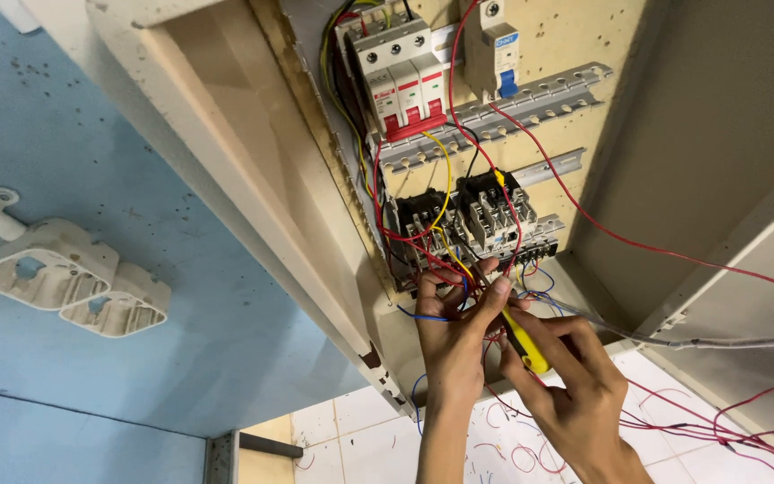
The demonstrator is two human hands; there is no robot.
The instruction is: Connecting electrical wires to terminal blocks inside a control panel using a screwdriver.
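Right hand (575, 381) fingers clamp a yellow-and-black plastic screwdriver (523, 345); left hand (454, 327) fingers pinch thin blue wire (423, 315) below ribbed contactors (468, 220).

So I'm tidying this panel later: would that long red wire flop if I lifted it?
Probably floppy: the red wire sags in a loose curve across the cabinet. Likely light, being thin. It may snag, since more wires tangle below.

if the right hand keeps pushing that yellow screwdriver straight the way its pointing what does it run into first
Most likely the terminal strip under the two black contactors. The right hand aims the yellow screwdriver up-left, its tip hidden behind the left hand fingers and red wires, so depth is unclear.
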